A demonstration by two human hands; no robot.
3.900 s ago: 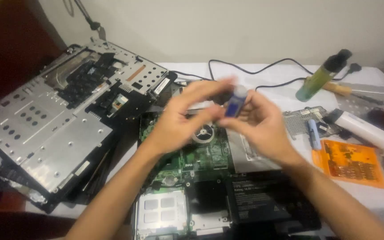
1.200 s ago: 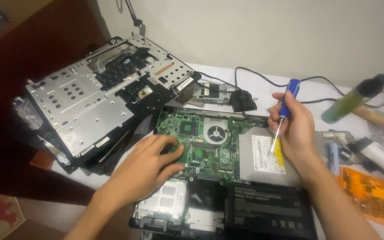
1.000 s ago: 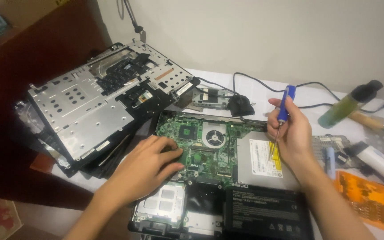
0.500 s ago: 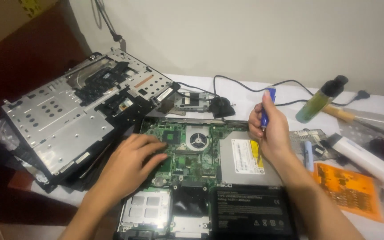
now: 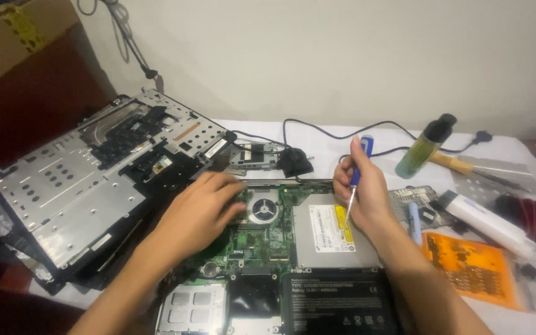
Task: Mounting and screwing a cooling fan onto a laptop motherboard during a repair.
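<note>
The right hand [image 5: 367,192] is closed around a small screwdriver [image 5: 357,174] with a blue handle; the handle is pinched between thumb and fingers and points up toward the wall, while the thin shaft points down to the silver optical drive [image 5: 333,229], where its tip seems to meet the drive's top near the yellow label, though the contact cannot be seen exactly. The left hand [image 5: 203,208] is laid flat, fingers loosely spread and holding nothing, on the green motherboard [image 5: 262,239], with the fingertips just beside the round cooling fan [image 5: 263,208]. Both parts sit in the opened laptop base, which lies at the near edge of the white table [image 5: 342,133]; the black battery [image 5: 339,307] is at the base's near side. For this step to be done well, the shaft should be kept upright over the screw and pressed straight down before it is turned — a tilted tip may slip and scratch the drive or the board. The base should be steadied by the left hand on bare frame rather than on small components. At the table's left edge the removed metal cover [image 5: 75,192] is leaned; near the far right corner a green bottle [image 5: 425,149] stands, and an orange sheet [image 5: 473,267] lies by the right edge — well apart from the work.
</note>
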